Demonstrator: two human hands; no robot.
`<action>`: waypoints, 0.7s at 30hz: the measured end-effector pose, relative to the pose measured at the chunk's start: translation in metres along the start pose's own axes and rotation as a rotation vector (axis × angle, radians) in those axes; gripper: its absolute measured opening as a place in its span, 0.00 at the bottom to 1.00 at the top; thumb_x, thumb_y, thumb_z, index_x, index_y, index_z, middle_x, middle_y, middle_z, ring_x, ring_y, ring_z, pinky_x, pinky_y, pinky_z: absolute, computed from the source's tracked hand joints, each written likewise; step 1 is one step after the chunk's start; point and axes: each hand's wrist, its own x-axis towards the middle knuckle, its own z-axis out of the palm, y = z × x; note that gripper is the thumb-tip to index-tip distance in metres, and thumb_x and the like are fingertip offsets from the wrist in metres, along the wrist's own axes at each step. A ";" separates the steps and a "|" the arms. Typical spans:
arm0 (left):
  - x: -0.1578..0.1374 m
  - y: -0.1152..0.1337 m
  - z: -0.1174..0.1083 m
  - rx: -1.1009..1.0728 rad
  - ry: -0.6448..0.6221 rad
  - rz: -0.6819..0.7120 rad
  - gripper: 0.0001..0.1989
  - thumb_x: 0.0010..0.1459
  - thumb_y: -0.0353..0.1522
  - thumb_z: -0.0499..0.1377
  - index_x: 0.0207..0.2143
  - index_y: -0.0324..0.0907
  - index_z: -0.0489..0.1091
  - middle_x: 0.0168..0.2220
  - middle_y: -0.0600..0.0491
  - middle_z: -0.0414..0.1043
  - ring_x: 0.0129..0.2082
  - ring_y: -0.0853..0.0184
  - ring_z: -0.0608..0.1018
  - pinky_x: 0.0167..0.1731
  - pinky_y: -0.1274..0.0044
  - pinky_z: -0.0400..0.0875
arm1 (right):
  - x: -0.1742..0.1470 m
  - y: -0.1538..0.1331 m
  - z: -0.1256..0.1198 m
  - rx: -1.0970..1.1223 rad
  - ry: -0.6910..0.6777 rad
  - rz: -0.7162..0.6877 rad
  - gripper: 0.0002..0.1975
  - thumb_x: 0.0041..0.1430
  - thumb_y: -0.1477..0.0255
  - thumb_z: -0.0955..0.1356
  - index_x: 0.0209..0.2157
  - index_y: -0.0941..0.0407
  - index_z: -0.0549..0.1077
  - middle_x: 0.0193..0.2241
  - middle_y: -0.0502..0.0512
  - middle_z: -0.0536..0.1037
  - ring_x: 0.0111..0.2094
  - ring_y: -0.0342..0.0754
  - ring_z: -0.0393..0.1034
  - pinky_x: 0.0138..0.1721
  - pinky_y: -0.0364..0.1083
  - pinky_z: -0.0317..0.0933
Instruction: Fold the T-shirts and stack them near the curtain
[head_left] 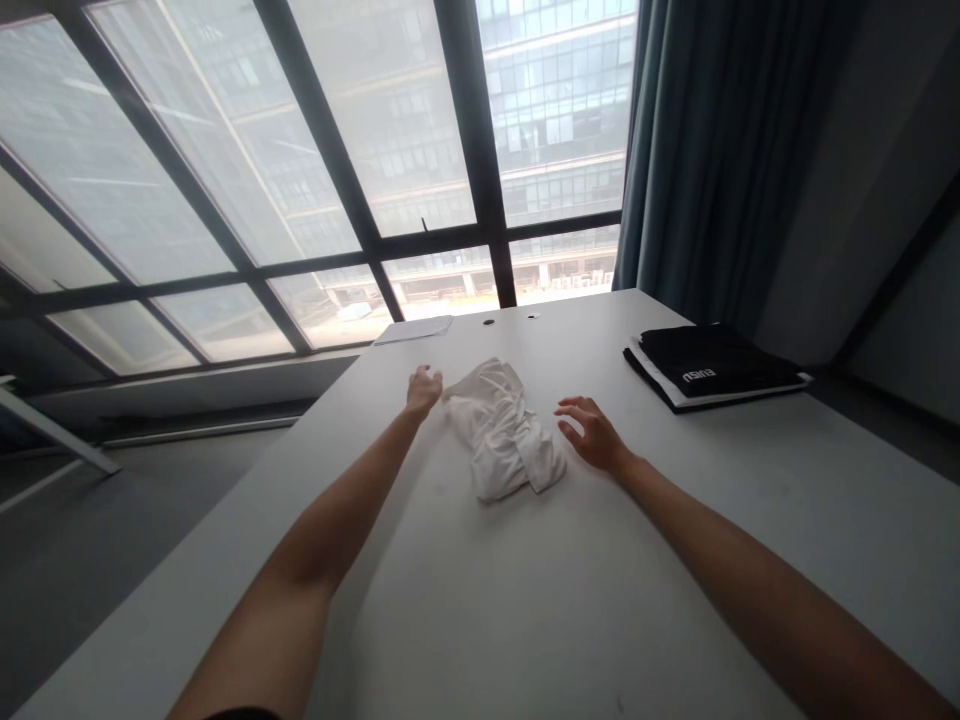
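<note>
A crumpled white garment [501, 430], seemingly a shirt, lies bunched in the middle of the white table [480, 600]. Its upper left corner tapers toward my left hand [425, 388], whose curled fingers close on that edge; the fingertips are partly hidden. To the right of the fabric is my right hand [592, 432], held just over the table with its fingers apart and bent, holding nothing. A small gap separates its fingertips from the cloth.
At the right of the table sits a stack of folded black and white clothes [712, 362] with white lettering on top. Some paper [414, 330] lies at the far left corner. Behind the far edge are windows [405, 120] and a dark blue curtain [697, 150].
</note>
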 end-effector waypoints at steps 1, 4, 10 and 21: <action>-0.004 -0.003 -0.001 0.019 0.020 0.048 0.18 0.62 0.35 0.58 0.52 0.36 0.71 0.53 0.37 0.74 0.56 0.52 0.74 0.57 0.61 0.68 | 0.000 -0.003 0.000 0.000 -0.030 -0.027 0.10 0.67 0.69 0.66 0.46 0.54 0.77 0.49 0.62 0.76 0.52 0.57 0.69 0.55 0.58 0.64; -0.027 -0.005 0.014 0.060 -0.059 0.233 0.15 0.61 0.32 0.59 0.50 0.40 0.74 0.54 0.43 0.74 0.57 0.55 0.74 0.62 0.64 0.64 | 0.001 -0.018 -0.002 0.005 -0.140 -0.129 0.12 0.67 0.68 0.67 0.50 0.52 0.76 0.52 0.60 0.76 0.54 0.56 0.68 0.56 0.58 0.63; -0.082 0.000 0.067 0.175 -0.291 0.634 0.16 0.61 0.36 0.61 0.51 0.44 0.77 0.53 0.47 0.76 0.54 0.57 0.77 0.59 0.67 0.68 | 0.000 -0.050 0.004 0.058 -0.365 -0.244 0.18 0.64 0.69 0.70 0.55 0.51 0.74 0.53 0.58 0.77 0.55 0.55 0.69 0.56 0.54 0.62; -0.081 -0.039 0.017 0.075 -0.059 0.489 0.06 0.53 0.29 0.61 0.33 0.41 0.78 0.38 0.50 0.76 0.35 0.65 0.80 0.38 0.74 0.78 | 0.002 -0.008 0.001 -0.067 -0.169 0.196 0.07 0.63 0.77 0.67 0.38 0.55 0.78 0.38 0.56 0.81 0.42 0.50 0.73 0.46 0.46 0.62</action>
